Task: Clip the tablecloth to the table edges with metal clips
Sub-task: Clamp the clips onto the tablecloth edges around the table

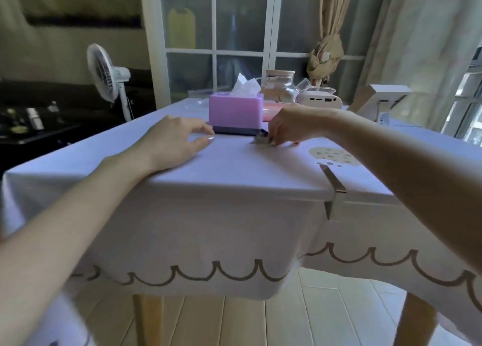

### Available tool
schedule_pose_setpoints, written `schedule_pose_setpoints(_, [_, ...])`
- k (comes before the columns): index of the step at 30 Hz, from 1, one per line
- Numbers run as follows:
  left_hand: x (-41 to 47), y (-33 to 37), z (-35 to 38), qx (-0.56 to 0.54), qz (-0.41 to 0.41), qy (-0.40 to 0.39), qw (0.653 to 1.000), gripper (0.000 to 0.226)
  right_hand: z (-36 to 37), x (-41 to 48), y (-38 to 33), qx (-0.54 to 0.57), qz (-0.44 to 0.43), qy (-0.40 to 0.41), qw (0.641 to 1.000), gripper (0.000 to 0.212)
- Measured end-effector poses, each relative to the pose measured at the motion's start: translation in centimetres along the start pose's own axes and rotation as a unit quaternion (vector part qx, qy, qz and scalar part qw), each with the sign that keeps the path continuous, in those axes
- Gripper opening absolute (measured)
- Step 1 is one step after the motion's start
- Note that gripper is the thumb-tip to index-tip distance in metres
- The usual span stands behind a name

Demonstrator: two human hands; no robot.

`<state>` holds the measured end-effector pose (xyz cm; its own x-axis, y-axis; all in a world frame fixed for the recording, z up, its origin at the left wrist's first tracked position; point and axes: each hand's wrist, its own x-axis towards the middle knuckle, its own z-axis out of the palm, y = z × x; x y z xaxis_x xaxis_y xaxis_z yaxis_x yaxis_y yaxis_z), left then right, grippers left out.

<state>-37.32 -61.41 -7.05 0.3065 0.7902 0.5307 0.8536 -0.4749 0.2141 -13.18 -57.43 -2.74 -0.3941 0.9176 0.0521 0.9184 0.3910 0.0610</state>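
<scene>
Left hand (174,139) flat, fingers spread, empty, pressing the tablecloth (221,215); keep it taut. Right hand (289,126) pinches a loose metal clip (262,139) under its fingertips: grip firmly before lifting. Nearer than that hand, a fitted clip (335,193) grips the table edge.

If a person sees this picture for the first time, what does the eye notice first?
First, the purple tissue box mid-table, with the left hand flat on the tablecloth beside it. The right hand pinches a metal clip near the box. Another clip already grips the near table edge.
</scene>
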Motion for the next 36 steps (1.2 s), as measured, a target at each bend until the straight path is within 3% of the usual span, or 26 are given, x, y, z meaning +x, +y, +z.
schedule_pose_setpoints(4, [-2.2, -3.3, -1.7, 0.052, -0.051, -0.111, 0.991, 0.052, 0.0, 0.3, 0.3, 0.029, -0.002, -0.016, 0.999, 0.01])
schedule_pose_setpoints(8, [-4.5, -6.1, -3.1, 0.014, -0.077, -0.24, 0.968, 0.051, -0.1, 0.2, 0.2, 0.065, 0.008, -0.01, 0.998, 0.013])
schedule_pose_setpoints(10, [-5.8, -7.1, -4.0, -0.012, -0.085, -0.25, 0.965, 0.052, 0.0, 0.0, 0.1, 0.077, 0.016, 0.004, 0.997, 0.018])
schedule_pose_setpoints(14, [-8.4, -8.3, -5.5, -0.008, -0.03, -0.193, 0.981, 0.091, -0.3, -0.8, -1.3, 0.027, 0.017, 0.026, 0.999, 0.017])
schedule_pose_setpoints(16, [-9.0, -8.5, -5.8, -0.002, -0.003, -0.17, 0.985, 0.094, -0.7, -1.3, -3.2, 0.004, 0.006, 0.075, 0.997, 0.013])
schedule_pose_setpoints(21, [-9.3, -8.9, -5.3, 0.039, 0.036, -0.137, 0.989, 0.089, -3.0, -2.7, -10.5, 0.079, -0.049, 0.18, 0.979, 0.011])
schedule_pose_setpoints(25, [-9.4, -9.2, -5.0, 0.036, 0.037, -0.115, 0.992, 0.086, -3.5, -3.9, -16.4, 0.252, -0.152, 0.15, 0.944, 0.016])
schedule_pose_setpoints(28, [-9.7, -9.3, -5.0, 0.03, 0.056, -0.086, 0.994, 0.083, -2.2, -3.3, -19.0, 0.284, -0.211, 0.127, 0.927, 0.023])
schedule_pose_setpoints(31, [-10.6, -9.0, -4.5, 0.056, 0.049, -0.014, 0.997, 0.078, 0.1, -2.2, -19.9, 0.27, -0.239, 0.146, 0.921, 0.026])
schedule_pose_setpoints(34, [-11.1, -8.7, -3.4, 0.132, 0.075, 0.097, 0.984, 0.044, 2.4, -1.4, -20.3, 0.303, -0.249, 0.199, 0.898, 0.01])
schedule_pose_setpoints(36, [-11.2, -8.9, -2.9, 0.143, 0.092, 0.123, 0.978, 0.047, 3.5, -1.0, -20.5, 0.309, -0.254, 0.248, 0.882, 0.014])
